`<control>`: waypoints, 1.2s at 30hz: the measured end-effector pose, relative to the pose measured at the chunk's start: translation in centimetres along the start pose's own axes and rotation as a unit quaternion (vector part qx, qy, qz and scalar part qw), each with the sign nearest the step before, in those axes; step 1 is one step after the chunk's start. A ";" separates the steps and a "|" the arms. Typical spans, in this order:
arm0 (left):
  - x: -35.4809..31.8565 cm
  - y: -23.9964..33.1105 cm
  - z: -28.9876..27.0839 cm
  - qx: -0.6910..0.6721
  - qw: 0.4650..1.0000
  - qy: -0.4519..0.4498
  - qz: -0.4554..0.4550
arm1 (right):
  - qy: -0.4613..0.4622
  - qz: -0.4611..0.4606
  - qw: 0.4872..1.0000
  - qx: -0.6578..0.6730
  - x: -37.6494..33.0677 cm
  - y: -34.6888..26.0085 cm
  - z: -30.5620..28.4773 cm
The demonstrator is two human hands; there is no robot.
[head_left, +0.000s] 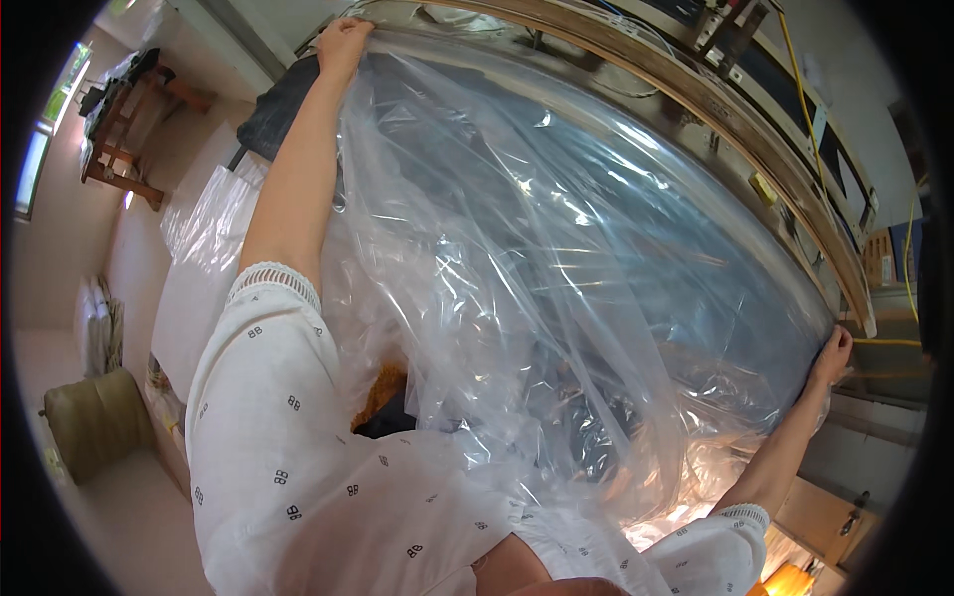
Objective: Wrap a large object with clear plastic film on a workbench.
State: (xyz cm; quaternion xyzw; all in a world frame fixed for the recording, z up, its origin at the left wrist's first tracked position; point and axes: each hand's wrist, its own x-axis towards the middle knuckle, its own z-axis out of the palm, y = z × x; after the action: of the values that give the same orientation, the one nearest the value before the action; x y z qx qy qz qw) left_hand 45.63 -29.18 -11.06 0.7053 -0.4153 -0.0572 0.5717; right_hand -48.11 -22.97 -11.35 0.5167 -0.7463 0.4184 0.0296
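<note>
A wide sheet of clear plastic film (556, 228) stretches between my two hands and hangs in folds down toward my body. At its far left corner my left hand (343, 42) is closed on the edge, arm fully extended. My right hand (835, 350) pinches the other end of the same edge at the right. The edge between the hands runs close along a long wooden-edged machine frame (686, 89). Dark material shows through the film, but what it is I cannot make out.
Yellow cable (798, 79) hangs beside the frame at the right. To the left lie white plastic sheeting (199, 288), an olive padded seat (97, 427) and a wooden stand (124, 139). A wooden cabinet (830, 521) stands at the lower right.
</note>
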 end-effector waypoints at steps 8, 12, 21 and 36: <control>0.2 -0.6 -0.2 -0.033 0.999 -0.007 -0.038 | 0.071 -0.017 0.989 -0.127 0.1 0.3 -1.0; -0.1 -1.0 -1.1 -0.225 0.969 0.001 -0.099 | 0.057 0.015 0.997 -0.052 0.2 -0.1 -1.3; 3.7 -6.5 -2.5 0.013 0.996 -0.075 -0.037 | 0.066 -0.022 0.989 -0.127 -2.6 -6.8 0.2; 13.8 -5.4 -23.3 0.722 0.637 -0.135 0.234 | -0.119 -0.181 0.947 -0.235 -19.4 -12.8 -7.1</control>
State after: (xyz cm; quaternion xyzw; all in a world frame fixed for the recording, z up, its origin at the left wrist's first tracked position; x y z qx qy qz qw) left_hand 70.34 -20.50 -2.28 0.7573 -0.5477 0.3022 -0.1875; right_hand -31.69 -5.26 -8.42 0.6674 -0.7159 0.1536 0.1361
